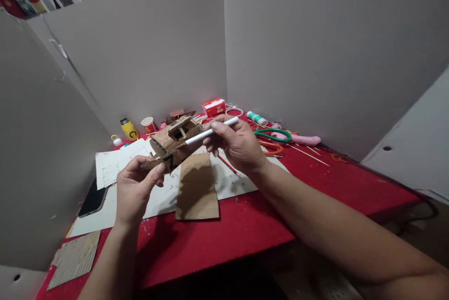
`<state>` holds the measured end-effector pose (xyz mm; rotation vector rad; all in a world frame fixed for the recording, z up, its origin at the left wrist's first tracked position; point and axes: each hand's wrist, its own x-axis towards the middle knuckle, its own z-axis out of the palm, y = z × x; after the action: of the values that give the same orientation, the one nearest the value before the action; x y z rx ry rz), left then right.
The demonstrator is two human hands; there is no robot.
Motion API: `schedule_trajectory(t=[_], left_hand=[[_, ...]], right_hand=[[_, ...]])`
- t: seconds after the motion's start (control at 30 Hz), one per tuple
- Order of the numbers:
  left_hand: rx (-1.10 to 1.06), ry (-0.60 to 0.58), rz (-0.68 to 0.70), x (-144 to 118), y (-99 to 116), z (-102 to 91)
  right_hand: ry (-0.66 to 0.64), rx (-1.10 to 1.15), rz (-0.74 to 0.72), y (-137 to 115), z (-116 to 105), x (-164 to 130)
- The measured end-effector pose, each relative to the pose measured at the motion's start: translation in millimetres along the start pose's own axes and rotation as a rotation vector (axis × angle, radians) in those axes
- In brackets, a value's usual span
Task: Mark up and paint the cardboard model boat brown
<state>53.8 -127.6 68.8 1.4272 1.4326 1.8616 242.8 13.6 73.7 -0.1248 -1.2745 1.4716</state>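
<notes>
A small brown cardboard model [162, 140] with black marks on its side is raised over the table. My left hand [140, 181] grips its near left end between thumb and fingers. In my right hand [233, 141] a slim white pen-like stick [212, 131] is pinched, its far end pointing left against or just in front of the model's side; contact cannot be made out. The model has a raised flap on top and a dark opening below it. Beneath both hands lies a flat brown cardboard piece [198, 202] on white paper [159, 202].
Scissors with green handles [277, 135], a pink-handled tool [305, 139] and thin sticks [312, 156] lie on the red table [217, 248] at right. A yellow bottle [129, 130], paper cup [148, 125] and red box [213, 107] stand behind. A phone [93, 202] and corrugated cardboard [75, 258] lie left.
</notes>
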Motion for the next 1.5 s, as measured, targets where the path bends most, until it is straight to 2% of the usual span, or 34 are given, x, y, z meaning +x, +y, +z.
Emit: schedule_trajectory(t=[0.17,0.3,0.53,0.77,0.93,1.07,1.23,1.37,1.5], left_hand=[[-0.017,0.005,0.008,0.2,-1.1,0.2],[-0.022,-0.002,0.006,0.4,-1.5,-1.0],[-0.097,-0.016,0.008,1.5,2.0,-0.7],[-0.107,-0.022,0.006,3.0,1.8,0.1],[-0.144,-0.032,0.012,2.9,3.4,0.3],[-0.116,-0.044,0.012,1.9,2.2,0.6],[-0.108,-0.039,0.011,2.6,0.4,0.3],[-0.063,-0.022,0.031,2.2,-1.2,-0.4],[0.154,0.071,0.140,-1.7,-5.4,1.1]], right_hand=[[0.042,-0.014,-0.050,-1.1,1.3,-1.2],[0.009,-0.046,-0.018,-4.3,2.1,-2.3],[0.161,-0.030,-0.091,-14.3,-8.2,7.3],[0.084,-0.037,-0.038,-10.4,-6.5,5.0],[0.140,-0.048,-0.065,-11.7,-7.2,5.5],[0.051,-0.052,-0.040,-11.1,-6.2,4.3],[0.108,-0.035,-0.076,-10.4,-5.5,3.9],[0.023,-0.043,-0.028,-11.4,-4.0,2.2],[0.135,0.007,-0.042,-15.0,-8.5,5.5]])
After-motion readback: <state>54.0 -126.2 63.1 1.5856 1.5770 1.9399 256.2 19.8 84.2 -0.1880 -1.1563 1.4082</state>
